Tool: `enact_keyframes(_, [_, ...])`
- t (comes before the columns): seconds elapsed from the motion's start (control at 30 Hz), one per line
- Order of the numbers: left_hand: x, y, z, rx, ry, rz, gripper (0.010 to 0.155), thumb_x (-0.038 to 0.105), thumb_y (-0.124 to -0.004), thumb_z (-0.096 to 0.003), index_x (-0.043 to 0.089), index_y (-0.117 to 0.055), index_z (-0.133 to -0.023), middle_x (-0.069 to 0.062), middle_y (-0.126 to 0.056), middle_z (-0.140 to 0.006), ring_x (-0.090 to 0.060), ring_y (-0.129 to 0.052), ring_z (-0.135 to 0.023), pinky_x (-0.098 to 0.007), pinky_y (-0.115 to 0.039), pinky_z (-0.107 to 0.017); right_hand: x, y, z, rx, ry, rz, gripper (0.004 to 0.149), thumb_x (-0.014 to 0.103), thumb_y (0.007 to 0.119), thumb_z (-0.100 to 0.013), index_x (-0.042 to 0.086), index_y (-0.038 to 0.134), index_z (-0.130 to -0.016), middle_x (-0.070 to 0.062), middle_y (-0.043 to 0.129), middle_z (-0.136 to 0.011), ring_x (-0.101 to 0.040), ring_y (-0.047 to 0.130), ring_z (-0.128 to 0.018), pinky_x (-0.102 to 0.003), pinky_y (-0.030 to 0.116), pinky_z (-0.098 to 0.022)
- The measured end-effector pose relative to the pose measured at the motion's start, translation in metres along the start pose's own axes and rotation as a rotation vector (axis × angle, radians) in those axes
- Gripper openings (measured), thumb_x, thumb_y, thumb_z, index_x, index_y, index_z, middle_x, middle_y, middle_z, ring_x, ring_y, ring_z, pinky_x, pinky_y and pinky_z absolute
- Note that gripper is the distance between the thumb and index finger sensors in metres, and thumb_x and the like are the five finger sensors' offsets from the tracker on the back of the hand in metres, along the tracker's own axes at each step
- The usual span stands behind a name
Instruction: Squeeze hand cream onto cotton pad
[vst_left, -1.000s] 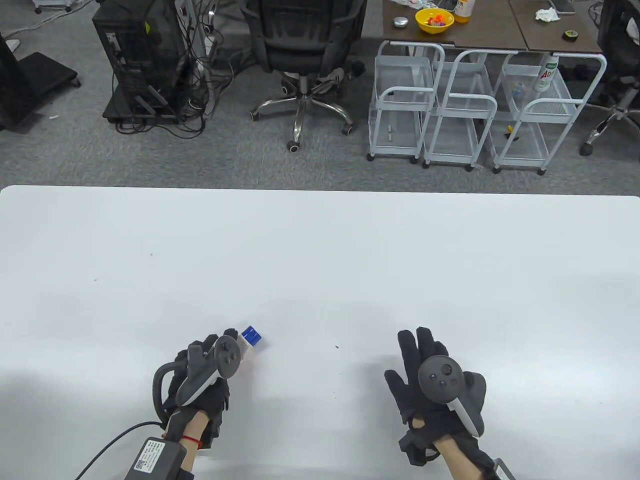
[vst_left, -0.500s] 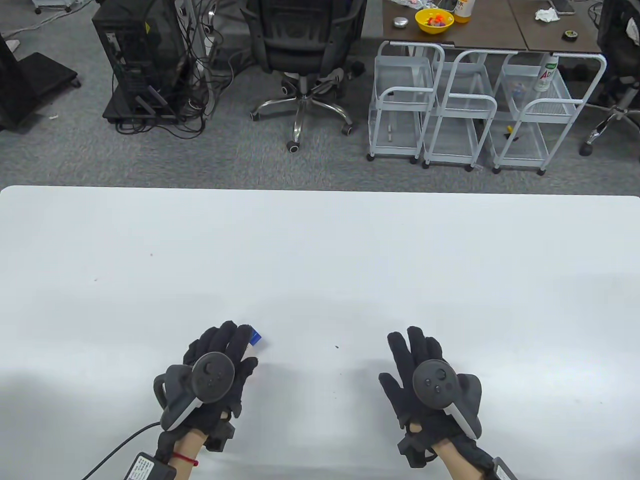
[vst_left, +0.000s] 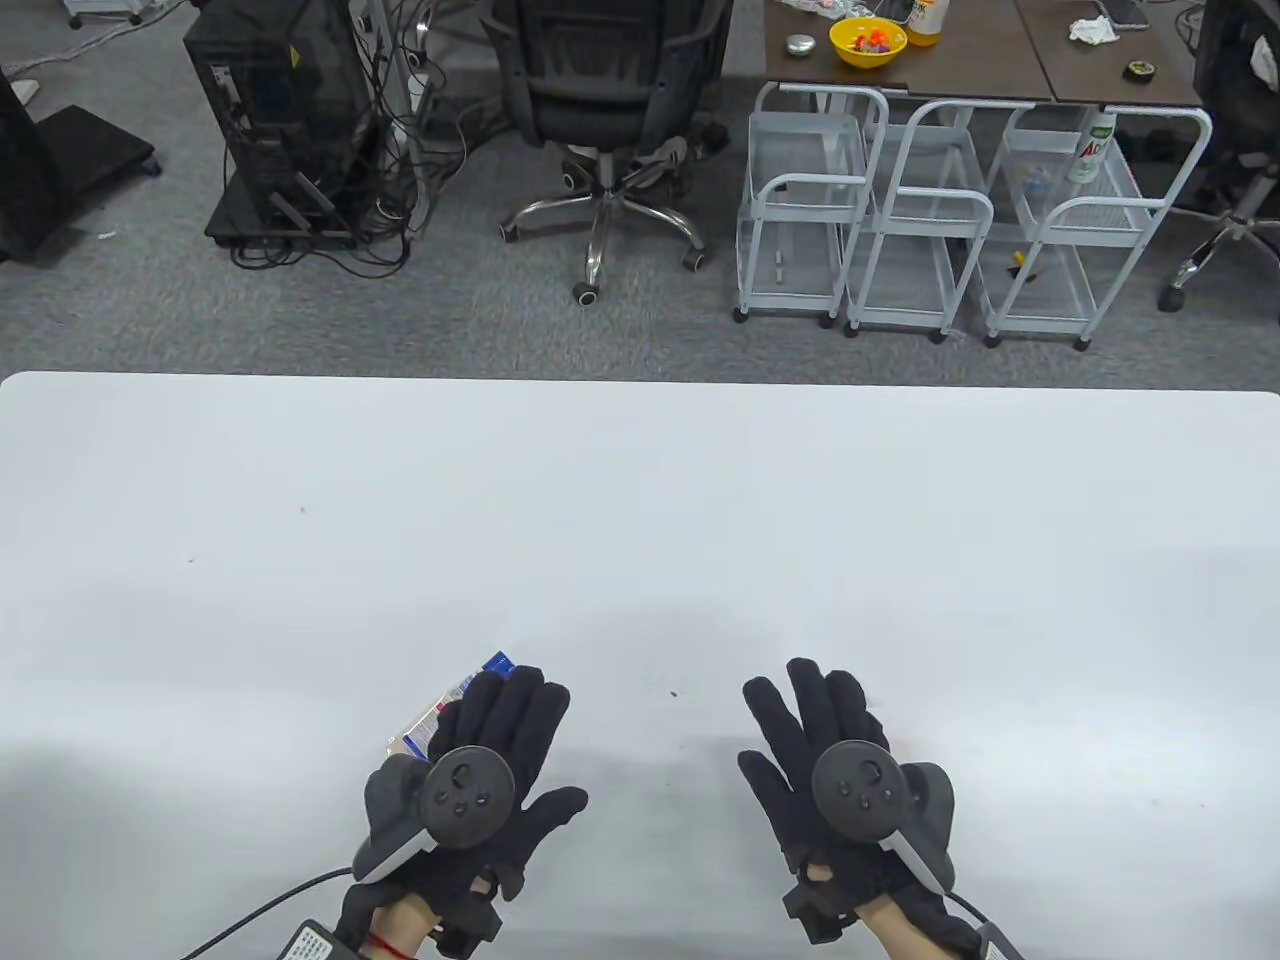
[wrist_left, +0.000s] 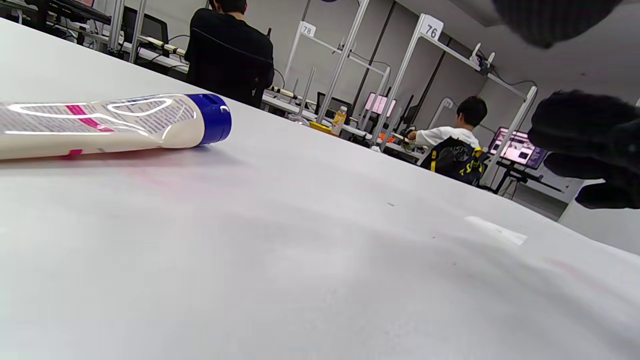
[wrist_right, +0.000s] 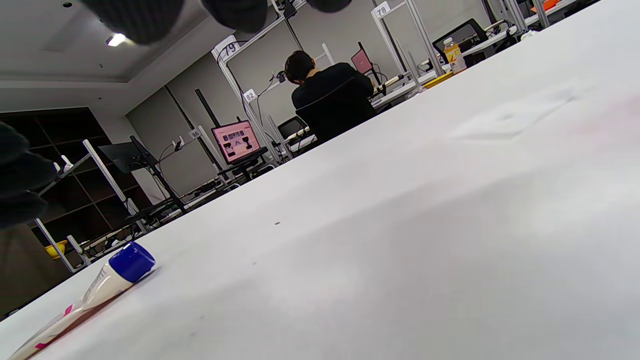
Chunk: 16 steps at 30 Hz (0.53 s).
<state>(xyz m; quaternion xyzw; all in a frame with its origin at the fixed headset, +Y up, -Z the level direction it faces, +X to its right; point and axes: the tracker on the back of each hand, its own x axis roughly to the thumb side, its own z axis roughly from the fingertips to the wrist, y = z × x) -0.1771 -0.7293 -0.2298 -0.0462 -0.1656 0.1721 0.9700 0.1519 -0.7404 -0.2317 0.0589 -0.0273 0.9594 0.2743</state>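
- White tabletop (vst_left: 640, 520) is being seen in front of a gray office floor with a black chair (vst_left: 610, 110) and white carts (vst_left: 940, 220).
- Both hands are being kept flat, fingers spread, with nothing being held.
- Left hand (vst_left: 480, 790) is being held just beside the hand cream tube (wrist_left: 100, 125), not touching it.
- That tube, with its blue cap (wrist_left: 212, 119), is being left lying on its side.
- Right hand (vst_left: 840, 790) is being held well apart from it.
- Cotton pad (wrist_left: 496, 230) is being seen lying flat on the tabletop.

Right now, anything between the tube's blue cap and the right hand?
Only bare table, going by the table view. The hand cream tube lies by the left hand; the right hand is apart.
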Motion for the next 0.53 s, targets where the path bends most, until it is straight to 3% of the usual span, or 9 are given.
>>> enact_keyframes(0.13, [-0.001,-0.004,-0.003,0.002,0.021,-0.029,0.084,0.069,-0.057,-0.0384,0.038,-0.023,-0.109,0.001,-0.025,-0.123,-0.044,-0.033,-0.111,-0.062,-0.031,-0.074,-0.001,0.004,-0.001,0.044,-0.004,-0.009,0.072,0.060,0.065,-0.041,0.043,0.045,-0.107,-0.004,0.032,-0.117,-0.050,0.026,-0.109,-0.070,0.034,-0.072])
enact_keyframes(0.53, [-0.013,-0.011,-0.013,-0.017,0.112,-0.072,0.082,0.066,-0.059,-0.0393,0.036,-0.029,-0.109,-0.001,-0.035,-0.123,-0.043,-0.043,-0.110,-0.062,-0.037,-0.074,0.000,0.010,-0.002,0.098,0.003,-0.003,0.072,0.057,0.066,-0.042,0.041,0.044,-0.108,-0.006,0.029,-0.116,-0.052,0.029,-0.109,-0.070,0.035,-0.072])
